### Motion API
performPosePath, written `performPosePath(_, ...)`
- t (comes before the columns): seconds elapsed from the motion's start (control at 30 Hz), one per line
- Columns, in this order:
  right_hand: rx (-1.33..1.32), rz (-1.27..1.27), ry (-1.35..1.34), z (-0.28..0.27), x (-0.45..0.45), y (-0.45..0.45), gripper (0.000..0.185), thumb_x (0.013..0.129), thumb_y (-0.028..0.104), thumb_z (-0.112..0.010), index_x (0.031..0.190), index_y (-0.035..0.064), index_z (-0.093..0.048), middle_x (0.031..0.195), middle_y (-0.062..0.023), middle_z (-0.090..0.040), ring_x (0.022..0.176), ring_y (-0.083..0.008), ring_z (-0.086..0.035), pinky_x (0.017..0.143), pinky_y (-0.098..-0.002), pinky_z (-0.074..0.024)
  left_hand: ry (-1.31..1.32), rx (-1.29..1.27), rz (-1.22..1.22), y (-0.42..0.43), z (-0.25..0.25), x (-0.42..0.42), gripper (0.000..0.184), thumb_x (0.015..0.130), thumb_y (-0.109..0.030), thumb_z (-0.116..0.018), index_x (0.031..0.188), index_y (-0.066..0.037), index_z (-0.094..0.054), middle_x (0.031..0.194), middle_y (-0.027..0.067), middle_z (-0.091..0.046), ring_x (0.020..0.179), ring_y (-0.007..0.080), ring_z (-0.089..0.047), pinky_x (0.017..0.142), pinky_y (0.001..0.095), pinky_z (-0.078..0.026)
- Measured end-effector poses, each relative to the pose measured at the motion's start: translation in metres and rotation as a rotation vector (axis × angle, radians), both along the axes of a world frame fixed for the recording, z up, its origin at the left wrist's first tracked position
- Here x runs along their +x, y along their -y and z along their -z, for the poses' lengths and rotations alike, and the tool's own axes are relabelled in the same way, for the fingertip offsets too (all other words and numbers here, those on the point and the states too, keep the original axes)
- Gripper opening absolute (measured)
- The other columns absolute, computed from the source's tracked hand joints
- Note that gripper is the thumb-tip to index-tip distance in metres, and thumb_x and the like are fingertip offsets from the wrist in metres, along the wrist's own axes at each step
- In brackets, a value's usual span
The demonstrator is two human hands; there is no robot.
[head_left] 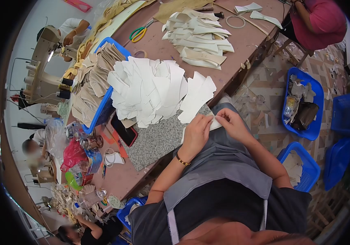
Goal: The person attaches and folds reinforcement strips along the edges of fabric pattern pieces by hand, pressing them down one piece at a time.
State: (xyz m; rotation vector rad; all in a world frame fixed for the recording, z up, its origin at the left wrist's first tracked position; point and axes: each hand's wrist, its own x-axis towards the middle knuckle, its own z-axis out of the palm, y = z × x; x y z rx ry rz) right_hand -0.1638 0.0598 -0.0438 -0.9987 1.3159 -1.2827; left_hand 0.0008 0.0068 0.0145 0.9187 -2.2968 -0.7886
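My left hand (199, 130), with a beaded bracelet on its wrist, pinches a white cut piece (216, 123) at the table's edge above my lap. Against it, the fingertips of my right hand (231, 123) close on the same piece. The fingers partly cover it, so I cannot tell whether it is leather or cloth. Just beyond my hands a few white cut pieces (197, 96) lie fanned out on a grey speckled slab (152, 145). To their left rises a large heap of white pieces (148, 87).
A blue basket (105, 104) holds beige pieces. Farther back are a cream stack (199, 36), green-and-yellow scissors (138, 34) and a phone (124, 130). Blue bins (320, 108) stand on the littered floor at right. Other people work around the table, one near a sewing machine (40, 65).
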Motion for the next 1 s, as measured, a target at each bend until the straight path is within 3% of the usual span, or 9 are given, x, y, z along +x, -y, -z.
performPosePath(0.17,0.001,0.044,0.195,0.029,0.004,0.007,0.02,0.097,0.018,-0.058,0.089,0.0004,-0.059,0.076,-0.0002,-0.056,0.068,-0.0062,-0.049,0.059,-0.0249,-0.0405,0.082,-0.247,0.042,0.001,0.018,-0.003,0.029,0.076,0.005,-0.065,0.104,0.0,-0.066,0.089,0.0122,-0.06,0.081,0.0282,-0.059,0.068,0.0352,-0.05)
performPosePath(0.37,0.142,-0.024,-0.315,0.003,0.003,0.015,0.035,0.1,0.031,-0.05,0.087,-0.0008,-0.054,0.073,-0.0179,-0.058,0.068,-0.031,-0.057,0.063,-0.0396,-0.0437,0.299,-0.351,0.191,0.003,0.005,-0.003,0.036,0.074,0.001,-0.06,0.111,0.002,-0.062,0.089,0.0106,-0.055,0.081,0.0268,-0.055,0.067,0.0362,-0.049)
performPosePath(0.47,0.11,-0.033,-0.311,-0.002,0.005,0.015,0.035,0.099,0.032,-0.053,0.084,-0.0003,-0.054,0.075,-0.0216,-0.058,0.072,-0.038,-0.057,0.064,-0.0425,-0.0435,0.341,-0.37,0.233,0.004,0.001,0.005,0.036,0.075,-0.001,-0.06,0.11,0.003,-0.061,0.089,0.0106,-0.053,0.082,0.0266,-0.054,0.067,0.0357,-0.048)
performPosePath(0.67,0.046,0.021,-0.089,0.037,0.007,0.019,0.035,0.098,0.03,-0.054,0.081,-0.0006,-0.053,0.067,-0.0105,-0.052,0.064,-0.0181,-0.05,0.059,-0.0349,-0.041,0.292,-0.327,0.24,0.006,-0.001,0.007,0.036,0.075,0.001,-0.06,0.111,0.001,-0.061,0.089,0.0115,-0.054,0.081,0.0277,-0.055,0.067,0.0362,-0.049)
performPosePath(0.77,0.035,0.029,-0.095,0.029,0.006,0.018,0.033,0.098,0.028,-0.056,0.08,-0.0002,-0.053,0.066,-0.005,-0.048,0.065,-0.0106,-0.043,0.058,-0.0308,-0.0392,0.288,-0.309,0.255,0.008,0.003,0.017,0.037,0.074,0.002,-0.06,0.111,0.001,-0.061,0.09,0.012,-0.054,0.082,0.0286,-0.056,0.068,0.0371,-0.049)
performPosePath(1.0,0.036,-0.011,0.127,0.068,0.0,0.025,0.032,0.099,0.027,-0.056,0.077,0.0038,-0.052,0.068,0.003,-0.046,0.065,-0.0063,-0.041,0.056,-0.0264,-0.0363,0.277,-0.276,0.28,0.011,0.002,0.014,0.037,0.075,0.002,-0.061,0.112,0.001,-0.06,0.089,0.0122,-0.055,0.081,0.0292,-0.055,0.068,0.0382,-0.049)
